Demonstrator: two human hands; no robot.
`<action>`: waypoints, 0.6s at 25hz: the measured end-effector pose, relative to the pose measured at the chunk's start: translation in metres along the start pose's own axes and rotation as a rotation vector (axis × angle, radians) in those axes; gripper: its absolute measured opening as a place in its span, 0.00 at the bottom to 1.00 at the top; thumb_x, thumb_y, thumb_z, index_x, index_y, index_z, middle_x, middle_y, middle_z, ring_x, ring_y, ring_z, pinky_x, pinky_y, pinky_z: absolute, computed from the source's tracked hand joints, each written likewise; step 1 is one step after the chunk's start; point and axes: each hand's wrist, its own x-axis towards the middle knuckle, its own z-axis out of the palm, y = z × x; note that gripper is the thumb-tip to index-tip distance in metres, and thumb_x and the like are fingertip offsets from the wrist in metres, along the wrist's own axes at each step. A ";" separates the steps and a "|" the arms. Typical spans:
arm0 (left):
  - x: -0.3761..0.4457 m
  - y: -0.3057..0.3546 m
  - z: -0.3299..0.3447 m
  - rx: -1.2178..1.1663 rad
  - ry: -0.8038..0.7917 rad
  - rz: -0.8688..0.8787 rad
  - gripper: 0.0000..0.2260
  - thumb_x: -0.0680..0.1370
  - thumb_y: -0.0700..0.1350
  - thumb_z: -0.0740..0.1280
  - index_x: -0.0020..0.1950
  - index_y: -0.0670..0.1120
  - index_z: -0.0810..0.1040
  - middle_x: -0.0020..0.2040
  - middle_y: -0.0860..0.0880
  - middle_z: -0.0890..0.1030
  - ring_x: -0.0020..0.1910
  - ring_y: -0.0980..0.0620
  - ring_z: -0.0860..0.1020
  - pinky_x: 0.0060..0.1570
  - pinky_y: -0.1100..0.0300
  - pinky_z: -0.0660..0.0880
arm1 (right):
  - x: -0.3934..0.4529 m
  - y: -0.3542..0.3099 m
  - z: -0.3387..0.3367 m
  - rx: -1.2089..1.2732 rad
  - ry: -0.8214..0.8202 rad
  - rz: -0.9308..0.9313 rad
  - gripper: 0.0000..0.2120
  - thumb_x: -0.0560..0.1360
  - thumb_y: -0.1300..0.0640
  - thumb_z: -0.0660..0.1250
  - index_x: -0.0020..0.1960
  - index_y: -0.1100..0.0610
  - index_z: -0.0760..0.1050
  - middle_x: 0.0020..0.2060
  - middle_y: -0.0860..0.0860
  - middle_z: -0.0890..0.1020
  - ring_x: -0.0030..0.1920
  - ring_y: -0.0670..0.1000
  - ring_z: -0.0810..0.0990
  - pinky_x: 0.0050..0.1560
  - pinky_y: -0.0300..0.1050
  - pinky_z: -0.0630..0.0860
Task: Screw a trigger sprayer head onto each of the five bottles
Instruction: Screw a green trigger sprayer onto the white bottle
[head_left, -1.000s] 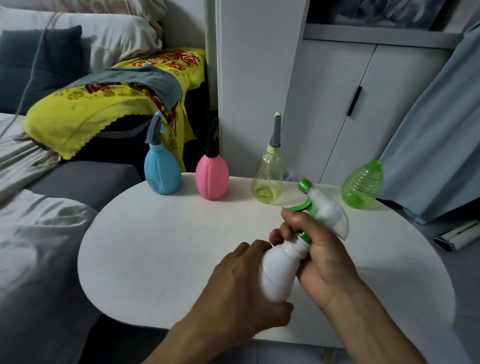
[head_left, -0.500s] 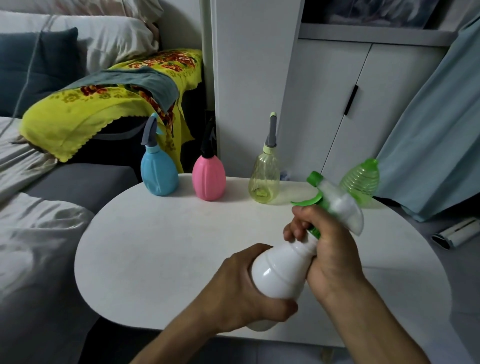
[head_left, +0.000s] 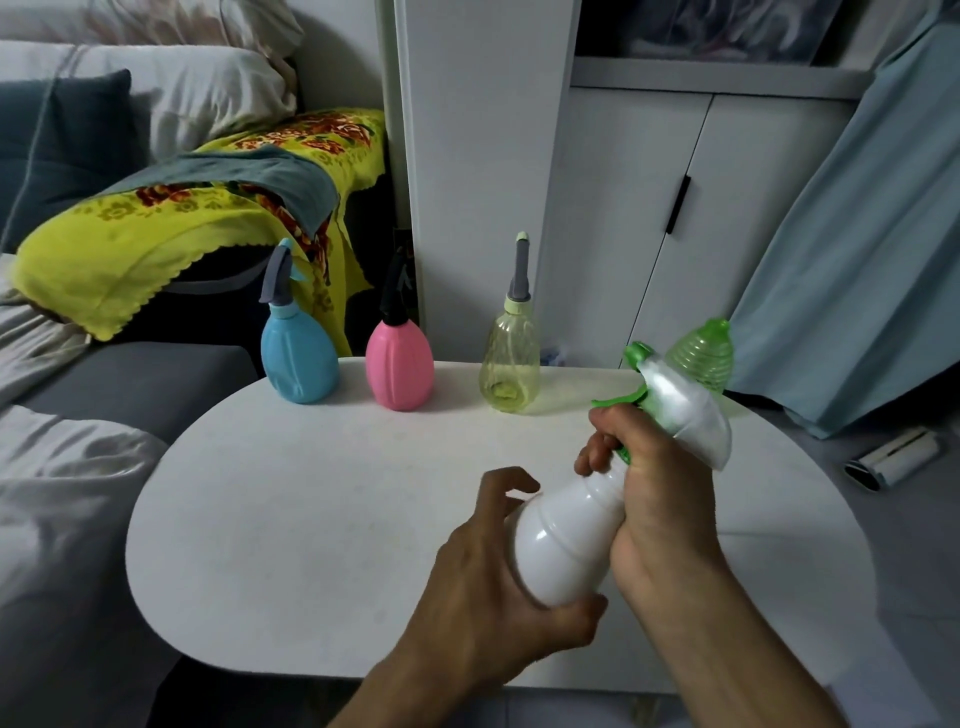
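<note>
I hold a white bottle (head_left: 563, 545) tilted over the near right of the round white table (head_left: 311, 519). My left hand (head_left: 493, 577) cups its base, thumb underneath, fingers partly lifted. My right hand (head_left: 649, 493) grips its neck at the green collar of a white-and-green trigger sprayer head (head_left: 675, 405). Along the table's far edge stand a blue bottle (head_left: 298, 358) with a grey sprayer, a pink bottle (head_left: 399, 366) with a black sprayer, and a clear yellow bottle (head_left: 510, 364) with a grey sprayer. A green ribbed bottle (head_left: 704, 356) with no sprayer visible stands behind the sprayer head.
A grey sofa with a yellow flowered blanket (head_left: 171, 223) lies to the left. White cabinet doors (head_left: 675, 208) stand behind the table. A light blue curtain (head_left: 857, 260) hangs at right, and a white roller (head_left: 893, 457) lies on the floor beneath it.
The white bottle has been lifted and carried a little to the right. My left hand's fingers have loosened and shifted round the base while my right hand stays at the neck.
</note>
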 end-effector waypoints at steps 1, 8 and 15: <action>-0.001 -0.001 0.004 0.061 0.022 0.038 0.40 0.56 0.62 0.79 0.61 0.63 0.62 0.51 0.61 0.78 0.46 0.60 0.80 0.42 0.57 0.81 | 0.001 0.002 0.000 -0.022 0.034 -0.015 0.10 0.62 0.60 0.69 0.41 0.49 0.82 0.21 0.48 0.73 0.24 0.48 0.72 0.32 0.43 0.73; 0.030 -0.010 -0.007 -0.287 0.159 0.066 0.34 0.62 0.49 0.81 0.65 0.58 0.71 0.56 0.55 0.81 0.52 0.54 0.82 0.43 0.48 0.83 | -0.003 0.011 0.001 -0.461 -0.463 0.098 0.29 0.59 0.45 0.78 0.58 0.45 0.76 0.50 0.47 0.86 0.51 0.49 0.85 0.56 0.58 0.80; 0.051 -0.019 -0.016 -0.336 0.173 -0.191 0.27 0.72 0.54 0.74 0.67 0.63 0.67 0.66 0.60 0.71 0.63 0.58 0.71 0.57 0.60 0.67 | 0.113 -0.015 -0.013 -0.587 -0.036 -0.263 0.20 0.65 0.56 0.79 0.51 0.47 0.73 0.46 0.41 0.82 0.44 0.44 0.81 0.41 0.41 0.72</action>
